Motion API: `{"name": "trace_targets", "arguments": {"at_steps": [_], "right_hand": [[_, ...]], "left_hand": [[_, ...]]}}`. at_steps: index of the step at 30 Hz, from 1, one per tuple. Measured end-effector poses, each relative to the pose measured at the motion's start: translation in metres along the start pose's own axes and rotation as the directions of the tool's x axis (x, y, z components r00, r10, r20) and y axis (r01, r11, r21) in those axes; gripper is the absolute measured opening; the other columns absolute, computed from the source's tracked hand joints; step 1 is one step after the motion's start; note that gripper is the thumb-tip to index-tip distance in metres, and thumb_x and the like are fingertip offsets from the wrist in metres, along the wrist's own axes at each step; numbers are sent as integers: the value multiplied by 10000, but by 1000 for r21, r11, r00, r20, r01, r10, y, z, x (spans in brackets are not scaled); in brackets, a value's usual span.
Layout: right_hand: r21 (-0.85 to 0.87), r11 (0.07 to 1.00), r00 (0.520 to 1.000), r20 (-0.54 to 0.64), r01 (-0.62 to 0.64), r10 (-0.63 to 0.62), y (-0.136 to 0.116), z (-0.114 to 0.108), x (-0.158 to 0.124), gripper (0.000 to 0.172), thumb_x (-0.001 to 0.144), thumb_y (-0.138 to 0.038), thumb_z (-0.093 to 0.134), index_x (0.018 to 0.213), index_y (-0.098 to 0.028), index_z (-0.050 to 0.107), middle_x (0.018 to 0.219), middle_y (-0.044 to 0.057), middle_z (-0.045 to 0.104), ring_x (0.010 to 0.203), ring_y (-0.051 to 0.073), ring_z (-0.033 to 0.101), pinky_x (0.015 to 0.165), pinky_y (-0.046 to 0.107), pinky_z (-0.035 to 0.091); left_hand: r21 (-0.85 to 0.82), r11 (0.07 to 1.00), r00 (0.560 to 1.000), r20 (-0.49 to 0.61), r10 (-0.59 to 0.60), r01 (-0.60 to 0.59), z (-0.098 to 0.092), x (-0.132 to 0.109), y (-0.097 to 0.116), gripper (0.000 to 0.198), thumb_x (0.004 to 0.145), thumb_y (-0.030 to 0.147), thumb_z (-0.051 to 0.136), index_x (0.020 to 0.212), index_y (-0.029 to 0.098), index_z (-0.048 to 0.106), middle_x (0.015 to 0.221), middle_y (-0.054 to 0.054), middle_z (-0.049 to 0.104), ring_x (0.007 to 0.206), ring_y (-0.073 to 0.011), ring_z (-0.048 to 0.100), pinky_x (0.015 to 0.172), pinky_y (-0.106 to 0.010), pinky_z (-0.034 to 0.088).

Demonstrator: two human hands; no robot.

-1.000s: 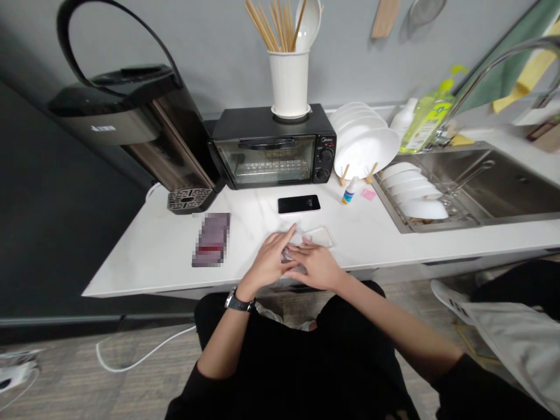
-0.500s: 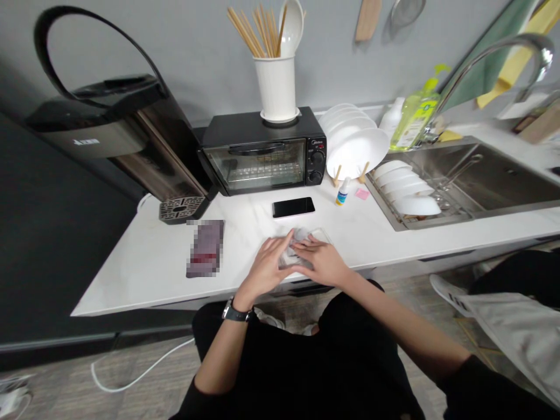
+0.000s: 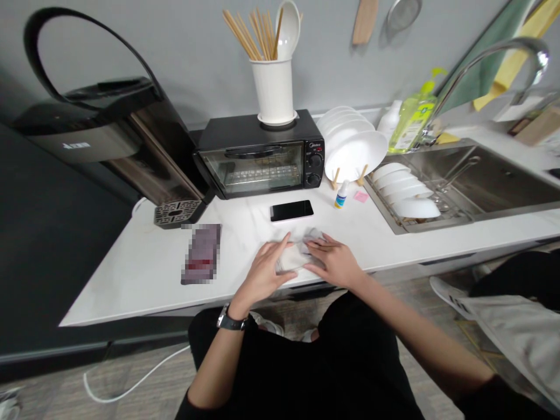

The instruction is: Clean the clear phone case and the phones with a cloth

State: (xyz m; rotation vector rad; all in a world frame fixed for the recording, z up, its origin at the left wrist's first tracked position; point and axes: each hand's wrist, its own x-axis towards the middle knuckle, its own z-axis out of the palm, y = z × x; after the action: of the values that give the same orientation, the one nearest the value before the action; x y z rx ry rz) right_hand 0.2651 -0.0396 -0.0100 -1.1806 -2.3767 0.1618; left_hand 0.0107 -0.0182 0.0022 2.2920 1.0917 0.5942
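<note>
My left hand (image 3: 265, 272) and my right hand (image 3: 335, 262) meet over a small clear, crumpled-looking plastic item (image 3: 301, 253) near the front edge of the white counter (image 3: 144, 274). Both hands pinch and press this item between their fingertips; I cannot make out exactly what it is. A watch sits on my left wrist. A black phone (image 3: 291, 210) lies flat just beyond my hands.
Behind stand a black toaster oven (image 3: 258, 158) with a white utensil holder (image 3: 273, 90) on top, a dark water dispenser (image 3: 126, 140), stacked white plates (image 3: 354, 146), a small dropper bottle (image 3: 340, 194) and a sink (image 3: 472, 181) with bowls. A blurred dark object (image 3: 201, 254) lies left. Another person's leg (image 3: 503, 321) is at right.
The view has shifted, so everything sits slightly lower and left. My hands have stayed together over the clear item, working it with the fingertips; the clear piece looks more gathered under my fingers.
</note>
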Motion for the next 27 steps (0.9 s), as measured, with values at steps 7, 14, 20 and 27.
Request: {"name": "trace_targets", "arguments": {"at_steps": [7, 14, 20, 27], "right_hand": [[196, 978, 997, 28, 71, -78, -39, 14, -3, 461, 1028, -562, 595, 1316, -221, 712, 1251, 97, 787, 1161, 264, 749, 1265, 530, 362], [-36, 997, 998, 12, -61, 61, 15, -15, -10, 419, 1071, -458, 538, 1339, -183, 706, 1276, 134, 772, 1170, 305, 743, 1235, 602, 372], [165, 984, 996, 52, 65, -75, -50, 20, 19, 479, 1001, -621, 599, 1112, -182, 755, 1105, 118, 815, 1075, 277, 764, 1199, 495, 446], [87, 995, 998, 39, -44, 41, 14, -19, -22, 325, 1093, -407, 507, 1253, -252, 743, 1239, 68, 794, 1186, 261, 741, 1218, 539, 434]], "left_hand": [[23, 999, 1000, -11, -29, 30, 0, -7, 0, 1051, 887, 387, 802, 1705, 313, 147, 1459, -95, 600, 1313, -316, 503, 1127, -467, 423], [20, 1000, 1000, 9, 6, -7, 0, 0, 4, 1080, 874, 362, 823, 1701, 356, 128, 1544, -51, 579, 1345, -309, 480, 1167, -481, 374], [14, 1000, 1000, 12, -12, 12, -1, -4, -1, 1028, 887, 361, 799, 1703, 303, 176, 1432, -108, 602, 1274, -311, 518, 1108, -463, 443], [23, 1000, 1000, -8, -12, 12, 0, -3, 6, 1104, 870, 346, 828, 1703, 364, 103, 1526, -48, 591, 1329, -310, 490, 1161, -485, 385]]}}
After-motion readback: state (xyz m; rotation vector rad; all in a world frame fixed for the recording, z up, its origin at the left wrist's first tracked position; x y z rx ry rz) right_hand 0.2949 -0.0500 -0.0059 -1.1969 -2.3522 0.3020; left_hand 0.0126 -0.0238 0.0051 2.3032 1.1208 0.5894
